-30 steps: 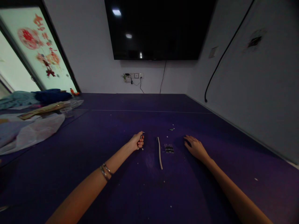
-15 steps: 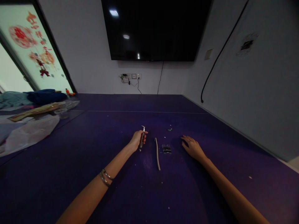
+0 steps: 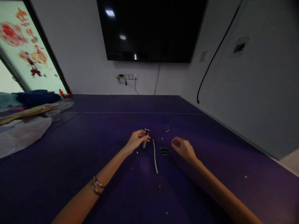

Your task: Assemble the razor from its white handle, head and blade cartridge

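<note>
My left hand (image 3: 137,140) is closed around a razor (image 3: 144,143), held upright with its T-shaped head at the top and its pale handle pointing down. Just right of it a thin, pale toothbrush (image 3: 155,158) lies lengthwise on the purple surface, dark bristles at the far end. Beside that is a small clear pack with dark pieces (image 3: 164,151). My right hand (image 3: 184,148) hovers to the right of the pack, fingers curled in and slightly blurred; nothing shows in them.
Small dark-green bits (image 3: 166,131) lie beyond the pack, and pale scraps dot the purple surface (image 3: 112,199). Plastic sheeting (image 3: 25,137) and folded cloth (image 3: 38,97) are piled at the left. A television (image 3: 149,31) hangs on the far wall above wall sockets (image 3: 130,77).
My left hand has turned the razor so its head shows differently. My right hand has lifted and moved left, its fingers curling from a flat rest. The view has shifted slightly right.
</note>
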### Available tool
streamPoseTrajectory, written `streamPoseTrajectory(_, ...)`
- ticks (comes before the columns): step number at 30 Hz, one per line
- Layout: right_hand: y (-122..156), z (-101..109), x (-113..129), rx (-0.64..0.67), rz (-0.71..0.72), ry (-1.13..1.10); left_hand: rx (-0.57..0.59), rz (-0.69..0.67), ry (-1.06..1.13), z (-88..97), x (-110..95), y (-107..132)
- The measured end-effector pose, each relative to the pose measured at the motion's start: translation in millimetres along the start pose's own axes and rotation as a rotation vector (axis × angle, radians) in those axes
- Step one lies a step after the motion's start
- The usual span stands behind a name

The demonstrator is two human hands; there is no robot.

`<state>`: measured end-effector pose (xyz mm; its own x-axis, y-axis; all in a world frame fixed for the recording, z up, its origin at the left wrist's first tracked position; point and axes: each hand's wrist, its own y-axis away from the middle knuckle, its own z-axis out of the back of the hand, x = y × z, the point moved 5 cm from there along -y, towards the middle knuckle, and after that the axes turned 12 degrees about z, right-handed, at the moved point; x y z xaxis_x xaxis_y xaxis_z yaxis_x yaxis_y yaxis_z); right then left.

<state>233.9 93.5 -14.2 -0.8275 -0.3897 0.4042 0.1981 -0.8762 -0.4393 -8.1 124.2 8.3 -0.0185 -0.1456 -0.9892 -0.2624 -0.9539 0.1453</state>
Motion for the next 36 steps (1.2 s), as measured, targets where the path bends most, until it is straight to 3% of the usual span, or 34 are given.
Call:
streamPoseTrajectory(4,17.8,-27.3,66.7,0.32,0.078,0.066,0.044,-0.015,0.003,0.0,-0.1,4.1)
streamPoseTrajectory(7,29.0,-39.8,94.9,0.386,0.129,0.173,0.059,-0.036,-0.03,0.3,-1.6,8.2)
streamPoseTrajectory(11,33.4,-45.5,103.3,0.391,0.16,0.274,0.052,-0.04,-0.059,-0.9,-3.3,11.6)
streamPoseTrajectory(17,33.4,-44.3,103.5,0.423,0.145,0.257,0.072,-0.041,-0.052,-5.2,-3.4,13.8)
streamPoseTrajectory(22,19.2,-18.7,86.5,0.343,0.079,0.154,0.082,-0.059,-0.077,-8.3,-7.3,19.6)
streamPoseTrajectory(25,2.8,7.6,60.9,0.226,0.022,-0.087,0.09,-0.11,-0.123,-10.7,-13.1,24.2)
streamPoseTrajectory(28,-11.6,40.4,41.3,0.067,0.09,-0.316,0.113,-0.174,-0.158,-13.0,-19.0,29.1)
streamPoseTrajectory(32,-16.6,78.8,35.5,-0.036,0.221,-0.325,0.106,-0.204,-0.187,-14.2,-24.2,35.8)
streamPoseTrajectory(36,-12.8,94.2,43.3,-0.057,0.243,-0.306,0.087,-0.224,-0.231,-15.7,-28.1,41.3)
